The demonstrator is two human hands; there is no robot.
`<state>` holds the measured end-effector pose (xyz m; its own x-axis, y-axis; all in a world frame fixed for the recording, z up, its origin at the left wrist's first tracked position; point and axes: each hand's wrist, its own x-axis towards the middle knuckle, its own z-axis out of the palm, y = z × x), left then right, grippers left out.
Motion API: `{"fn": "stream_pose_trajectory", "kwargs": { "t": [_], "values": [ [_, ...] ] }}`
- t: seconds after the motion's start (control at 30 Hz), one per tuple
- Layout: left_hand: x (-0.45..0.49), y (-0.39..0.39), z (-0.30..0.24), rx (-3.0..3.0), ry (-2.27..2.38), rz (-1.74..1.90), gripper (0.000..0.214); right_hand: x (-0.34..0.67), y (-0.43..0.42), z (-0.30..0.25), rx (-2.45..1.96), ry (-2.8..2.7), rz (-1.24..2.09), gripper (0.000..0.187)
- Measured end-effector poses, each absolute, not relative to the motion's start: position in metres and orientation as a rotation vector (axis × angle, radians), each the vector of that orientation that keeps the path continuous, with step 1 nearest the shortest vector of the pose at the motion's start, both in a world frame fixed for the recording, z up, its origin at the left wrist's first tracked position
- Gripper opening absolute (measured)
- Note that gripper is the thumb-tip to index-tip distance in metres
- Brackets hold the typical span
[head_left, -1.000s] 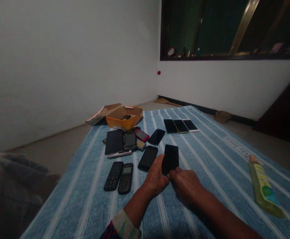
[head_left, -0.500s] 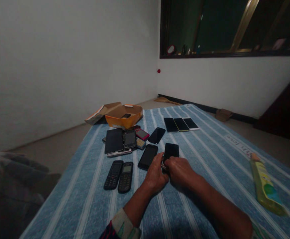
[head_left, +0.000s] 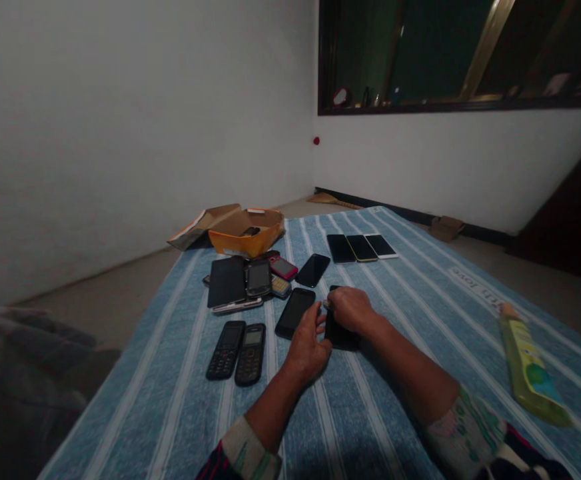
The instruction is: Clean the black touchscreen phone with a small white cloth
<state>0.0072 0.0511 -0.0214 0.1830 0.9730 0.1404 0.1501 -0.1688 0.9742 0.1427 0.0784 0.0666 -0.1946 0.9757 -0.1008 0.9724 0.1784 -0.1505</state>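
Note:
On the striped blue cloth lies a black smartphone (head_left: 341, 335), partly covered by my right hand (head_left: 353, 310). That hand is closed near the phone's top left corner; a small pale bit shows at its fingertips, too small to name. My left hand (head_left: 308, 350) rests at the phone's left side, thumb by its edge and fingers apart. Just beyond the left fingers is another black smartphone (head_left: 294, 312). Two keypad phones, one black (head_left: 226, 350) and one with a greyish screen (head_left: 250, 355), lie side by side to the left.
Behind them sits a pile with a dark tablet-like slab (head_left: 226, 283), a grey phone (head_left: 258, 278) and a pink phone (head_left: 284, 268). An open orange box (head_left: 246, 243) stands farther back. Three smartphones (head_left: 362, 248) form a row. A yellow-green bottle (head_left: 533, 373) lies at right.
My right hand has moved up along the phone toward its top edge, uncovering the lower part. The left hand has shifted slightly left and its fingers have loosened.

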Motion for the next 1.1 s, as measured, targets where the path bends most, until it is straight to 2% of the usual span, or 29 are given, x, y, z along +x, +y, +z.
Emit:
{"fn": "stream_pose_trajectory", "kwargs": {
  "t": [0.27, 0.6, 0.87, 1.1],
  "values": [
    [0.009, 0.051, -0.025, 1.527, 1.195, 1.224, 0.044, 0.149, 0.014, 0.058, -1.784, -2.615, 0.231, 0.029],
    [0.013, 0.048, -0.019, 1.579, 1.194, 1.237, 0.045, 0.178, -0.003, 0.056, -1.952, -2.561, 0.208, 0.03],
    [0.01, 0.048, -0.01, 1.607, 1.249, 1.215, 0.034, 0.131, 0.002, 0.061, -1.759, -2.624, 0.219, 0.035],
    [0.012, 0.047, -0.01, 1.626, 1.278, 1.206, 0.032, 0.151, 0.001, 0.06, -1.842, -2.612, 0.253, 0.03]
  ]
}}
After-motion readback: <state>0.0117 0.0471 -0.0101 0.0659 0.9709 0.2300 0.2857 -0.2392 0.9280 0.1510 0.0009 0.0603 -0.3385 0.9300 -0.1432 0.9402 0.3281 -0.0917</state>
